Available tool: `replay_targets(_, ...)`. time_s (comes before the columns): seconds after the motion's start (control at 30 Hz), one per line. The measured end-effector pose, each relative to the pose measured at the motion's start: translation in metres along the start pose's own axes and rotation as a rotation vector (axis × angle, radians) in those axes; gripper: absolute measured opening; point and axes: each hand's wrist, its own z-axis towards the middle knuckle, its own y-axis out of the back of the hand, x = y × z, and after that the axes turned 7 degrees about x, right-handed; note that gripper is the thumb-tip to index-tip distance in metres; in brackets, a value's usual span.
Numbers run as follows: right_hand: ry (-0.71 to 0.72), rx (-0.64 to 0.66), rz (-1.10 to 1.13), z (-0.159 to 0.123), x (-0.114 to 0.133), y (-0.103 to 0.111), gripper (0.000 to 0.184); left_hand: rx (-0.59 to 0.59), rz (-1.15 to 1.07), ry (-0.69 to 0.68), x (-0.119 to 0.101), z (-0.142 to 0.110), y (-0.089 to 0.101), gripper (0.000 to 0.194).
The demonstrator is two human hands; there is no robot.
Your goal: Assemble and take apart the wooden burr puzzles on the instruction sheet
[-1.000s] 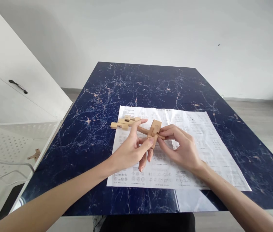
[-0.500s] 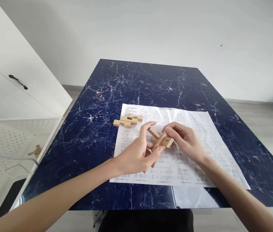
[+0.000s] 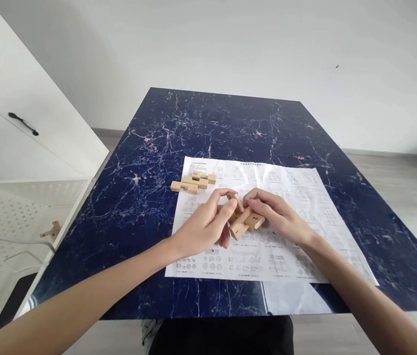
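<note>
Between my hands is a cluster of interlocking wooden puzzle pieces [image 3: 241,223], held just over the printed sheet [image 3: 297,197]. One block in it bears a "2" and another has a mark on its end. My left hand [image 3: 208,219] is closed, thumb and index finger pinching a piece at the cluster's upper left. With curled fingers and thumb, my right hand [image 3: 275,212] grips the cluster from the right; its fingertips are partly hidden behind the wood. Several loose notched wooden pieces [image 3: 195,182] lie together at the sheet's upper left corner.
The dark blue marble-patterned table [image 3: 208,118] carries the sheet of small diagrams. At the left stands a white perforated bin [image 3: 12,217] with a wooden cross-shaped piece [image 3: 52,230] and a grey cable. Behind it is a white cabinet with a black handle [image 3: 23,123].
The cluster has been turned so the "2" block faces up. My left hand has moved its grip from the cluster's near end to the piece at its upper left.
</note>
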Motion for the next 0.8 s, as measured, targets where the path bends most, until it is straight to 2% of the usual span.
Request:
replay_targets(0.07, 0.013, 0.008, 0.005, 0.000, 0.001, 0.000, 0.028, -0.009, -0.012, -0.007, 0.000, 0.002, 0.002, 0.041)
replay_targets(0.13, 0.031, 0.033, 0.025, -0.001, 0.001, 0.001, 0.029, -0.055, 0.003, -0.071, 0.000, 0.003, 0.004, 0.035)
replay_targets(0.27, 0.064, 0.107, 0.158, -0.002, 0.001, 0.002, 0.032, -0.124, 0.018, -0.205, -0.003, 0.004, 0.005, 0.037)
replay_targets(0.43, 0.068, 0.126, 0.306, -0.003, -0.004, 0.003, 0.028, -0.095, -0.120, -0.200, -0.003, 0.002, 0.000, 0.038)
replay_targets(0.67, 0.096, 0.199, 0.285, -0.001, -0.001, -0.001, 0.032, -0.048, -0.186, -0.198, -0.005, 0.001, -0.004, 0.037)
replay_targets(0.8, 0.046, 0.235, 0.263, 0.000, 0.002, -0.004, 0.037, -0.017, -0.225, -0.217, -0.008, 0.001, -0.005, 0.035)
